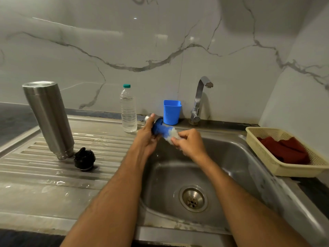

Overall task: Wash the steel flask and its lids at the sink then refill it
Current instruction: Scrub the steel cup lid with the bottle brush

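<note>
Head view, single: we look from head height, forward and steeply down over a steel sink (178, 175) and its ribbed draining board (53, 168). Wide-angle lens; straight edges bow toward the frame's borders. Both forearms enter from the bottom edge and meet near the centre, close to the lens. The marble wall (124, 41) fills the upper half, farther off. We have no second view, so no overlap.

Left arm: bare from forearm to wrist, no sleeve in view, fine hair along the forearm.
Right arm: bare likewise, no sleeve, watch or band showing.
Left hand (148, 138): bare, no glove or ring visible, at 12 o'clock of frame centre.
Right hand (189, 143): bare, ungloved, at 1 o'clock of frame centre.
</note>
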